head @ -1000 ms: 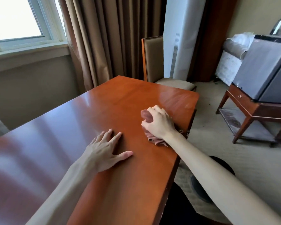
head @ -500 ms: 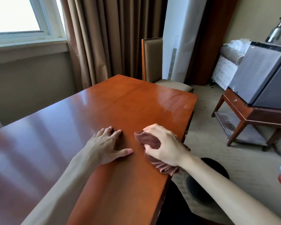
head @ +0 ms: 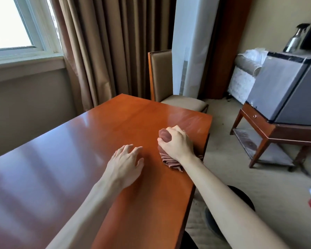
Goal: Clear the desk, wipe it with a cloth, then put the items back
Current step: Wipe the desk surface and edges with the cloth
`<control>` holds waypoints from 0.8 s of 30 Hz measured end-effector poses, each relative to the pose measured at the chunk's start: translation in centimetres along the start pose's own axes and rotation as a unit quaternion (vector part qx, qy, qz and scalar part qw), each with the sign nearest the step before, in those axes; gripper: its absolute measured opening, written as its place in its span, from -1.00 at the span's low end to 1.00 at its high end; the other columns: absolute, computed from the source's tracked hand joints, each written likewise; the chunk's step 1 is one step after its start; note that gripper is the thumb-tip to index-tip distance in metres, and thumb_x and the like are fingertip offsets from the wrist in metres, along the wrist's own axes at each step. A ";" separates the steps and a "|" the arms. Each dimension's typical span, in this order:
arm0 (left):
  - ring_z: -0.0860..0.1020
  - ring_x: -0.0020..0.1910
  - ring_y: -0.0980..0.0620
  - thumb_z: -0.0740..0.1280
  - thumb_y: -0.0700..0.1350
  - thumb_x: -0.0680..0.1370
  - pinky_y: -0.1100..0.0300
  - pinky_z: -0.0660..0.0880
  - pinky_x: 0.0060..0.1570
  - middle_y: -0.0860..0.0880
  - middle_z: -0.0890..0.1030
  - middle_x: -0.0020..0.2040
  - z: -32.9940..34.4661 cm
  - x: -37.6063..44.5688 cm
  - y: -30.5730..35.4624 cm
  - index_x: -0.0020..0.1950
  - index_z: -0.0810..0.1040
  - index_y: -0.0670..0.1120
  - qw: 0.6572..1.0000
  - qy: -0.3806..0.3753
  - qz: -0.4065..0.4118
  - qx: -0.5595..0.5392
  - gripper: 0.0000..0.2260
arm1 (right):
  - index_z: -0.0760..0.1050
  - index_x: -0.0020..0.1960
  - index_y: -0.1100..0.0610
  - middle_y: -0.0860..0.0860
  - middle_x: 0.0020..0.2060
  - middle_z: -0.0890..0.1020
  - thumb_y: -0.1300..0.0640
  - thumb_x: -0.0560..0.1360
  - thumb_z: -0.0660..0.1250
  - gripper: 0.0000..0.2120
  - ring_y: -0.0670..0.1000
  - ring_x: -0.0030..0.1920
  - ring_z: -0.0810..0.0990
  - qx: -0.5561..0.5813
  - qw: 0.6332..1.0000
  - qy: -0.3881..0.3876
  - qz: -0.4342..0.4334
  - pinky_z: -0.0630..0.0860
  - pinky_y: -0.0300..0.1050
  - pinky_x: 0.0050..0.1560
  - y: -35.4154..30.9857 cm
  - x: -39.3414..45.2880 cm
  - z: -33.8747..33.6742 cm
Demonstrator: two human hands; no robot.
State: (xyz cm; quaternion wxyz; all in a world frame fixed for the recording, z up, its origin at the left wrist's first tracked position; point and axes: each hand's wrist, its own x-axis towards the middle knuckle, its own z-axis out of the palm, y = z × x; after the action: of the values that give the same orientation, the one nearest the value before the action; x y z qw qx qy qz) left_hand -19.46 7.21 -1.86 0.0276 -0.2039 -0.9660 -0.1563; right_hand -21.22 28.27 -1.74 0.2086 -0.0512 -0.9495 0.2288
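The glossy reddish-brown desk (head: 115,126) fills the lower left of the head view. My right hand (head: 176,142) grips a bunched reddish-brown cloth (head: 169,161) and presses it on the desk near the right edge. The cloth's folded end sticks out under my wrist, and another bit shows above my thumb. My left hand (head: 126,164) rests palm down on the desk just left of the cloth, fingers spread and slightly lifted, holding nothing.
A padded chair (head: 169,87) stands at the desk's far end, before brown curtains (head: 104,51). On the right, a grey mini fridge (head: 287,90) sits on a wooden stand (head: 269,137). A dark round bin (head: 241,196) stands on the carpet below the desk's right edge.
My right hand has slid the cloth away from me along the right side of the desk, after pulling it nearer half a second ago. My left hand's fingers have lifted a little.
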 end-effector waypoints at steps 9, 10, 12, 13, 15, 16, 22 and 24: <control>0.12 0.60 -0.08 0.06 0.12 0.67 0.02 0.14 0.56 -0.03 0.24 0.58 1.6 11.7 -2.2 0.56 0.25 0.18 0.999 0.026 -0.035 -0.014 -0.57 | 0.56 0.28 -0.01 -0.06 0.19 0.55 -0.12 0.50 0.35 -0.61 0.08 0.18 0.52 0.004 0.996 -0.065 -0.055 0.54 0.06 0.19 2.2 11.6 4.6; 0.05 0.62 -0.09 0.02 0.15 0.67 0.01 0.06 0.58 -0.03 0.17 0.61 2.1 13.1 -2.3 0.58 0.20 0.20 0.999 0.023 -0.045 -0.015 -0.55 | 0.55 0.29 0.00 -0.04 0.20 0.55 -0.12 0.50 0.35 -0.60 0.10 0.20 0.52 -0.002 0.997 -0.062 -0.049 0.53 0.05 0.20 2.9 14.1 5.5; -0.07 0.63 -0.06 -0.07 0.22 0.65 0.02 -0.10 0.60 -0.02 0.06 0.65 3.4 15.0 -2.6 0.60 0.11 0.25 0.998 0.028 -0.054 -0.006 -0.51 | 0.55 0.34 0.03 0.00 0.25 0.56 -0.12 0.50 0.36 -0.54 0.13 0.25 0.52 -0.004 0.999 -0.044 -0.032 0.52 0.04 0.24 4.6 19.0 7.0; -0.11 0.63 -0.03 -0.12 0.25 0.63 0.04 -0.16 0.59 -0.01 0.03 0.65 4.1 15.6 -2.8 0.60 0.08 0.28 0.997 0.034 -0.062 0.001 -0.49 | 0.54 0.37 0.04 0.02 0.28 0.56 -0.13 0.50 0.37 -0.51 0.14 0.27 0.53 -0.004 0.999 -0.034 -0.019 0.52 0.05 0.26 5.5 21.5 7.8; -0.15 0.63 0.03 -0.19 0.28 0.59 0.07 -0.24 0.58 0.03 -0.01 0.66 4.9 16.2 -2.9 0.60 0.03 0.31 0.996 0.046 -0.075 0.013 -0.45 | 0.55 0.36 0.05 0.05 0.26 0.57 -0.15 0.51 0.37 -0.51 0.17 0.26 0.54 -0.013 1.000 -0.021 0.017 0.53 0.07 0.24 6.8 26.3 8.7; -0.16 0.62 0.04 -0.20 0.28 0.58 0.08 -0.24 0.58 0.05 -0.02 0.66 5.1 16.2 -3.0 0.60 0.02 0.32 0.996 0.051 -0.076 0.015 -0.45 | 0.56 0.33 0.05 0.06 0.22 0.58 -0.16 0.52 0.37 -0.54 0.18 0.24 0.55 -0.022 0.999 -0.018 0.033 0.54 0.07 0.20 7.2 28.4 9.2; -0.16 0.63 0.02 -0.21 0.27 0.59 0.05 -0.21 0.58 0.02 -0.01 0.66 5.1 16.2 -3.1 0.60 0.02 0.30 0.996 0.052 -0.074 0.015 -0.45 | 0.56 0.28 0.07 0.07 0.18 0.57 -0.14 0.55 0.34 -0.60 0.19 0.21 0.54 -0.047 0.998 -0.006 0.050 0.51 0.09 0.14 7.4 30.9 10.1; -0.13 0.63 -0.01 -0.18 0.26 0.60 0.03 -0.20 0.59 0.00 0.01 0.65 5.0 16.1 -3.1 0.61 0.05 0.28 0.996 0.048 -0.074 0.009 -0.45 | 0.56 0.33 0.07 0.06 0.23 0.57 -0.12 0.54 0.36 -0.57 0.18 0.24 0.53 -0.036 0.999 -0.011 0.032 0.51 0.08 0.17 6.8 27.9 9.3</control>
State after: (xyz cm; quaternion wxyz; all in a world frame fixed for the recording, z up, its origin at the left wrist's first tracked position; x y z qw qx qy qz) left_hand -35.37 12.25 -5.69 0.0637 -0.1241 -0.9774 -0.1587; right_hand -50.42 35.89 -1.94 0.1883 -0.0866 -0.9574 0.2011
